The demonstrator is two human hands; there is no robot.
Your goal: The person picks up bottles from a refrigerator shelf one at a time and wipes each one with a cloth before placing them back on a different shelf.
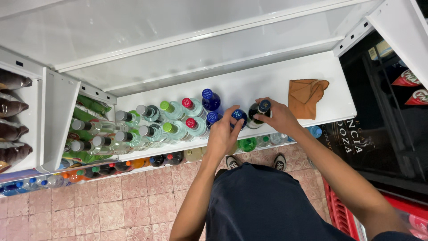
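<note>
My left hand (224, 133) grips a blue-capped bottle (239, 117) at the front edge of the white shelf (267, 80). My right hand (278, 117) holds a dark bottle with a blue cap (258, 110) just to its right. Both bottles stand upright on the shelf. To their left stand rows of clear bottles with red caps (187, 103), green caps (165, 106) and silver caps (141, 110). A tall blue bottle (209, 99) stands behind them.
An orange cloth (306, 96) lies crumpled on the shelf to the right of my hands. Lower shelves hold more bottles (156, 159). Dark snack bags (11, 129) fill the left unit. A red crate (341, 214) sits on the tiled floor at right.
</note>
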